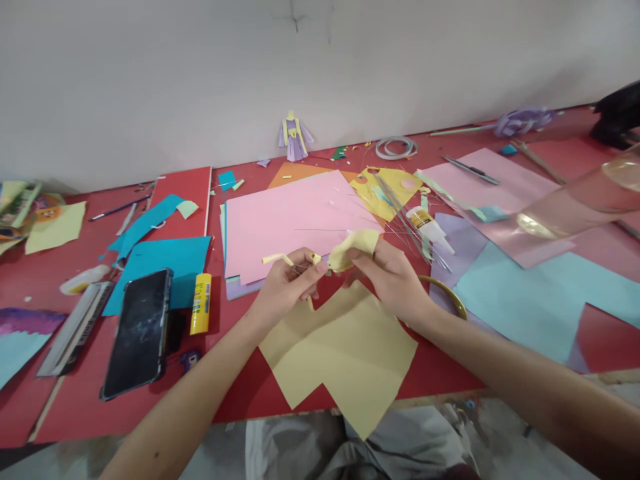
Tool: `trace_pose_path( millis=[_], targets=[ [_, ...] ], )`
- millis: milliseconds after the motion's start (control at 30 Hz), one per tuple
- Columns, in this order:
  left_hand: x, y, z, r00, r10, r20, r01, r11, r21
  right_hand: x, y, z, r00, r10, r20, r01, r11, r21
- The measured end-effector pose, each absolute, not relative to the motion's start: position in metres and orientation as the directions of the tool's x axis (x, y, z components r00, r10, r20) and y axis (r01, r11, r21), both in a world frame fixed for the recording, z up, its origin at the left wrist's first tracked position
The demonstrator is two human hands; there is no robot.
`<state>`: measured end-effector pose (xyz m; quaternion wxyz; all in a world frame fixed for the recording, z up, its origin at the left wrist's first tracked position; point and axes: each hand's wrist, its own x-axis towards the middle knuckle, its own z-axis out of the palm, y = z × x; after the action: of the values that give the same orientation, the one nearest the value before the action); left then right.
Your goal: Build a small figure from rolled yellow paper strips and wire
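My left hand point(293, 283) is closed in a pinch around a small figure of rolled yellow paper and thin wire. One rolled paper limb point(273, 258) sticks out to the left of the fingers, and another hangs below them. Between the thumb and fingers of my right hand point(395, 277) is a curved piece of pale yellow paper point(357, 247), its left edge close to the left fingertips. Whether the two pieces are joined cannot be made out. Beneath both hands lies a larger cut yellow sheet point(345, 353), overhanging the table's front edge.
Pink sheets point(295, 213) lie behind my hands. At left are a phone point(137, 333), a glue stick point(201, 303) and a cutter-blade box point(75, 330). To the right are wires, a glue bottle point(427, 223) and a clear bottle point(575, 200). A paper doll point(294, 137) leans against the wall.
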<state>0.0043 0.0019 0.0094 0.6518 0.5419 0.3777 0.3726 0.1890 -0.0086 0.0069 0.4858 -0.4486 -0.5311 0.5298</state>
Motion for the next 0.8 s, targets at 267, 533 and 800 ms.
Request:
trace_pose_path(
  millis=[267,533,800],
  targets=[
    [-0.0006,0.0095,0.0116,0.216,0.976,-0.019,-0.216,0.067,0.974,0.1961,-0.0075,0.0109,-0.108,0.994,0.014,0.288,0.044,-0.956],
    [0.0056,0.0061,0.0099,0.251,0.968,0.032,-0.17,0.012,0.985,0.1896,-0.01,0.0092,-0.309,0.941,-0.138,0.096,-0.113,-0.989],
    [0.0052,0.0054,0.0085,0.32,0.947,0.012,-0.094,0.019,0.995,0.189,-0.0089,0.0137,-0.43,0.893,-0.134,-0.097,-0.193,-0.976]
  ],
)
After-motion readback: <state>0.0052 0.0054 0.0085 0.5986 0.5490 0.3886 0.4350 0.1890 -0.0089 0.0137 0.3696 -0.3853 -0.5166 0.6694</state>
